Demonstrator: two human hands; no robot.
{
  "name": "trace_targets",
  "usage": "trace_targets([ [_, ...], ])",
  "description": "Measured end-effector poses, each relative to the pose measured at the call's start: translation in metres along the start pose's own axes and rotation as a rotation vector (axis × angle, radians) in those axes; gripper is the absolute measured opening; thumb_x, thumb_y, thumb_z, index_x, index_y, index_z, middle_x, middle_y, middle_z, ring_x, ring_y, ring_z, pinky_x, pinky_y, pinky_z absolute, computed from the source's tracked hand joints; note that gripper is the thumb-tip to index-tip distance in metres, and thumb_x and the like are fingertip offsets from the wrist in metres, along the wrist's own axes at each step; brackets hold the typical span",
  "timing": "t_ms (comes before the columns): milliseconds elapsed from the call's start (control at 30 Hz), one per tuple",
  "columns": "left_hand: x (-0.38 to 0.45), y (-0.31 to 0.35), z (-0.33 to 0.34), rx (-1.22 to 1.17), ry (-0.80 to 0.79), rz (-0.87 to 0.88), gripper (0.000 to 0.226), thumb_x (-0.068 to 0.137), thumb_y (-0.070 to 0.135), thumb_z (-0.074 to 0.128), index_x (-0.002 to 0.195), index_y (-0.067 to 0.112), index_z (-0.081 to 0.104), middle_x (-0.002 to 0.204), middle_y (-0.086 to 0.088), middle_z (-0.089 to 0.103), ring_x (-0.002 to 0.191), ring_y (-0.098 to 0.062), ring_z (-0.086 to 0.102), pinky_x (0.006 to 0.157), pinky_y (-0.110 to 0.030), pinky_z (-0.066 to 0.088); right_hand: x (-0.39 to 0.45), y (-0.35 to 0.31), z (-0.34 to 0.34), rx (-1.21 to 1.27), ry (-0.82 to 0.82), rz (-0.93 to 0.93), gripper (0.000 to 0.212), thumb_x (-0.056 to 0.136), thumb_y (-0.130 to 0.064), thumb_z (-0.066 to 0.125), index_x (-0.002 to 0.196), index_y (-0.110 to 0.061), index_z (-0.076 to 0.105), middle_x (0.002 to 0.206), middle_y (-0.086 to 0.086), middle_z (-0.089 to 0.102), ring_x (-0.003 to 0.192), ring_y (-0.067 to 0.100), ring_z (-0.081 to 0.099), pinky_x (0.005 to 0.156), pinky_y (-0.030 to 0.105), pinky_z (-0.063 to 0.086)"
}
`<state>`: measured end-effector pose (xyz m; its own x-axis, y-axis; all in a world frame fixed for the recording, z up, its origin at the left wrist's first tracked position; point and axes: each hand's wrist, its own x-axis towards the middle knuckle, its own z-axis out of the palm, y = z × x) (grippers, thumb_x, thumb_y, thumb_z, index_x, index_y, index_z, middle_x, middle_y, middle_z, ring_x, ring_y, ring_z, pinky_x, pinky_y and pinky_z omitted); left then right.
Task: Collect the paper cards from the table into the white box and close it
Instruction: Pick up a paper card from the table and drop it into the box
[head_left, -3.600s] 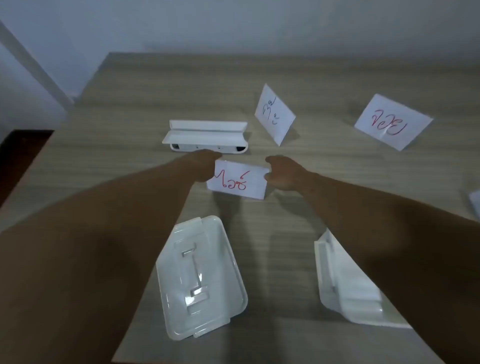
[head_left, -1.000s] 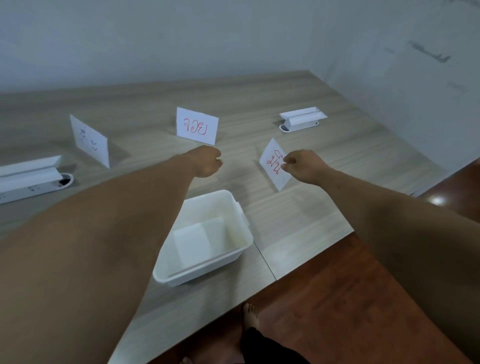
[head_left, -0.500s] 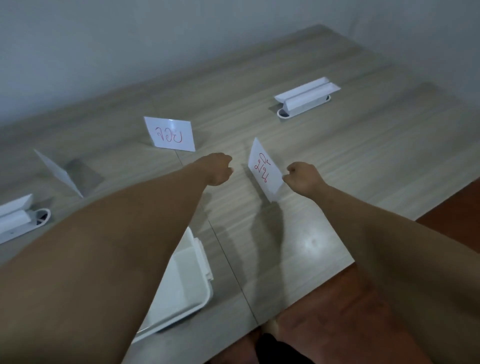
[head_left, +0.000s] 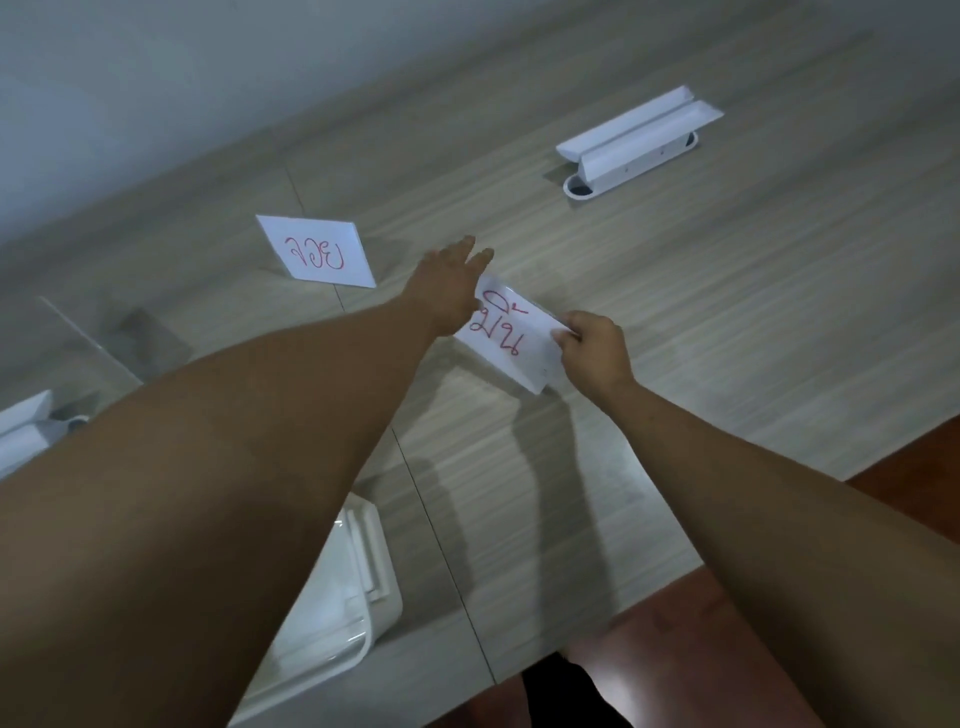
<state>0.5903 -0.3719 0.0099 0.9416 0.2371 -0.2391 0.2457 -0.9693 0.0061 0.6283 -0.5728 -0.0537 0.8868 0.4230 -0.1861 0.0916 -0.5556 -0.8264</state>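
Paper card (head_left: 511, 335) in both hands, above the counter (head_left: 727, 312) at centre.
Right hand (head_left: 595, 353) pinches its 3 o'clock edge; left hand (head_left: 449, 291), fingers spread, steadies the 9 o'clock side for carrying to the white box (head_left: 358, 597) at 7 o'clock.

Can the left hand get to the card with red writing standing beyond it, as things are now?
Probably yes: the left hand is open and empty, and the standing card sits just to its left on bare table, nothing between.
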Motion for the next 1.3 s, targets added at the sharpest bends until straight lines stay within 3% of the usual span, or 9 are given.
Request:
trace_targets([
  [133, -0.026, -0.02, -0.023, -0.127, 0.144, -0.033, 0.04, 0.086, 0.035, 0.065, 0.12, 0.014, 0.064, 0.125, -0.011, 0.062, 0.117, -0.031, 0.055, 0.1, -0.042, 0.041, -0.001, -0.027, -0.003, 0.172, -0.097, -0.003, 0.022, 0.082, -0.015, 0.062, 0.097, -0.003, 0.074, 0.093, 0.02, 0.075, 0.092, 0.036, 0.07, 0.082, 0.052, 0.057],
  [267, -0.087, -0.064, -0.053, -0.372, 0.166, -0.191, 0.03, 0.08, 0.028, 0.072, 0.104, 0.011, 0.071, 0.111, -0.008, 0.071, 0.104, -0.027, 0.063, 0.079, -0.031, 0.045, -0.022, -0.08, 0.016, 0.367, -0.146, -0.02, 0.022, 0.082, -0.009, 0.068, 0.103, -0.005, 0.073, 0.097, 0.007, 0.072, 0.096, 0.028, 0.07, 0.086, 0.048, 0.058],
  [500, -0.231, -0.128, -0.091, -0.438, 0.297, -0.343, 0.039, 0.066, 0.025, 0.084, 0.1, 0.01, 0.076, 0.104, -0.01, 0.073, 0.097, -0.026, 0.067, 0.079, -0.028, 0.047, -0.107, -0.165, 0.067, 0.537, -0.222, -0.111, 0.024, 0.081, -0.003, 0.071, 0.105, -0.002, 0.071, 0.09, 0.005, 0.068, 0.091, 0.03, 0.069, 0.078, 0.047, 0.061],
  [633, -0.323, -0.138, -0.073, -0.535, 0.354, -0.387, 0.035, 0.071, 0.022, 0.082, 0.101, 0.005, 0.077, 0.103, -0.012, 0.076, 0.097, -0.023, 0.07, 0.089, -0.035, 0.054, -0.171, -0.18, 0.091, 0.477, -0.265, -0.183, 0.023, 0.082, -0.007, 0.071, 0.105, -0.006, 0.072, 0.099, 0.01, 0.067, 0.1, 0.032, 0.069, 0.082, 0.047, 0.06],
  [767, -0.405, -0.134, -0.025, -0.656, 0.361, -0.419, 0.024, 0.083, 0.017, 0.072, 0.101, 0.001, 0.077, 0.102, -0.015, 0.076, 0.087, -0.014, 0.065, 0.085, -0.027, 0.05, -0.233, -0.177, 0.111, 0.3, -0.3, -0.284, 0.022, 0.084, -0.013, 0.072, 0.104, -0.006, 0.074, 0.101, 0.01, 0.073, 0.1, 0.028, 0.069, 0.088, 0.046, 0.058],
  [867, -0.447, -0.126, 0.013, -0.699, 0.305, -0.449, 0.023, 0.086, 0.021, 0.069, 0.101, 0.005, 0.078, 0.1, -0.014, 0.077, 0.092, -0.021, 0.07, 0.088, -0.032, 0.052, -0.269, -0.167, 0.121, 0.146, -0.34, -0.318, 0.023, 0.083, -0.014, 0.072, 0.104, -0.005, 0.074, 0.108, 0.012, 0.074, 0.101, 0.021, 0.068, 0.096, 0.038, 0.054],
  [1000, -0.477, -0.114, 0.053, -0.696, 0.189, -0.477, 0.023, 0.088, 0.023, 0.067, 0.102, 0.009, 0.078, 0.103, -0.01, 0.076, 0.093, -0.02, 0.066, 0.084, -0.028, 0.047, -0.31, -0.145, 0.134, -0.014, -0.348, -0.318, 0.021, 0.085, -0.011, 0.069, 0.104, -0.001, 0.074, 0.111, 0.013, 0.073, 0.1, 0.018, 0.066, 0.084, 0.018, 0.043],
  [1167, -0.483, -0.102, 0.085, -0.591, 0.055, -0.453, 0.023, 0.092, 0.018, 0.061, 0.106, 0.006, 0.075, 0.112, -0.012, 0.074, 0.106, -0.029, 0.064, 0.088, -0.027, 0.045, -0.329, -0.113, 0.146, -0.099, -0.353, -0.28, 0.019, 0.085, -0.009, 0.069, 0.101, -0.001, 0.075, 0.111, 0.013, 0.073, 0.106, 0.023, 0.066, 0.085, 0.018, 0.042],
  [1300, -0.479, -0.096, 0.1, -0.498, -0.026, -0.429, 0.024, 0.094, 0.012, 0.056, 0.108, 0.008, 0.074, 0.114, -0.01, 0.073, 0.105, -0.027, 0.065, 0.083, -0.028, 0.046, -0.324, -0.097, 0.149, -0.183, -0.403, -0.282, 0.018, 0.086, -0.01, 0.068, 0.1, -0.003, 0.076, 0.11, 0.01, 0.074, 0.106, 0.02, 0.066, 0.086, 0.018, 0.044],
])
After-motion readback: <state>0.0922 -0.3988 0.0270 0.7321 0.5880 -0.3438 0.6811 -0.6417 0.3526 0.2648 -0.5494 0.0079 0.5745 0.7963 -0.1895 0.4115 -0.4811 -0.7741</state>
